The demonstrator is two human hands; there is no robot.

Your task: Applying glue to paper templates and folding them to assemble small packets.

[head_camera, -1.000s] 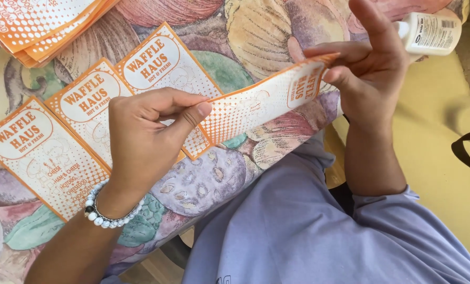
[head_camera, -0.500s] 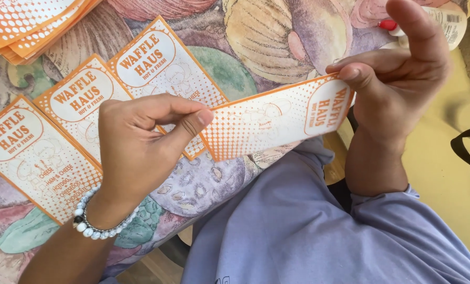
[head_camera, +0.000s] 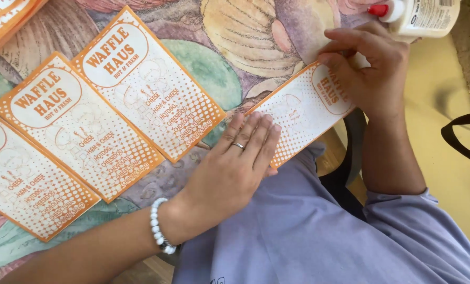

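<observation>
Lying on shell-patterned table [head_camera: 235, 37], orange-and-white printed paper sleeve [head_camera: 298, 113] running lengthwise between flattened left hand [head_camera: 235, 168] pressing its near end and right hand [head_camera: 374, 73] fingertips pinning its far end.

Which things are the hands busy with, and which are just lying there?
In use:
- orange card, pressed flat on the table by the left hand and the right hand

Just lying about:
- three matching cards laid out to the left
- card stack, far corner
- glue bottle with red cap
- patterned tablecloth
</observation>
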